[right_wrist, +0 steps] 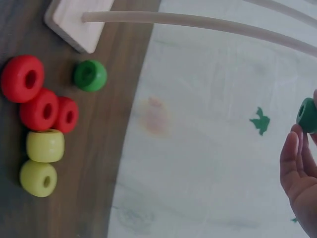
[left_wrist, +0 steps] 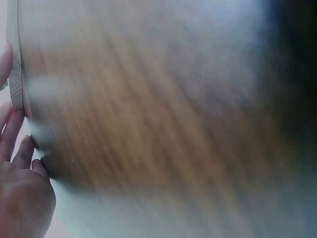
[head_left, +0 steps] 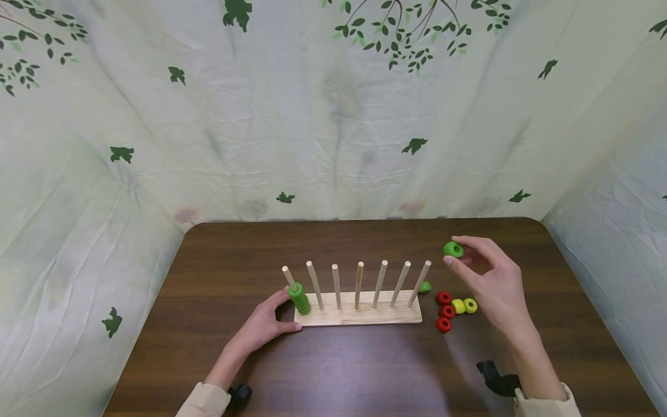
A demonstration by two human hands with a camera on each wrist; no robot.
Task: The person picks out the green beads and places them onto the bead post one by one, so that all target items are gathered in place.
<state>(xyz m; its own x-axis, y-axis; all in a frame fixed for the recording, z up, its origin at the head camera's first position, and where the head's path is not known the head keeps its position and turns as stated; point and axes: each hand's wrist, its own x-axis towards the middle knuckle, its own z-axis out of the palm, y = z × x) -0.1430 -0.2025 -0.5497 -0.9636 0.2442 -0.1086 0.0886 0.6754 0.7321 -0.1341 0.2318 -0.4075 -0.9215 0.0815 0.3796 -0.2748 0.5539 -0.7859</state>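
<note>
A pale wooden board [head_left: 359, 315] with several upright pegs stands on the table. Stacked on its leftmost peg are several green beads [head_left: 299, 298]. My left hand [head_left: 266, 317] grips the board's left end, thumb at the front corner and fingers behind; in the left wrist view the board's end [left_wrist: 16, 84] shows between thumb and fingers. Raised to the right of the board, my right hand [head_left: 497, 284] pinches a green bead [head_left: 453, 249] between thumb and fingertips. That bead [right_wrist: 308, 115] has its hole partly turned to the right wrist camera.
Right of the board lie three red beads [head_left: 447, 311], two yellow beads [head_left: 458, 306] and one loose green bead [head_left: 425, 288] by the board's end. A leaf-patterned cloth [head_left: 333, 145] hangs behind the brown table [head_left: 234, 243].
</note>
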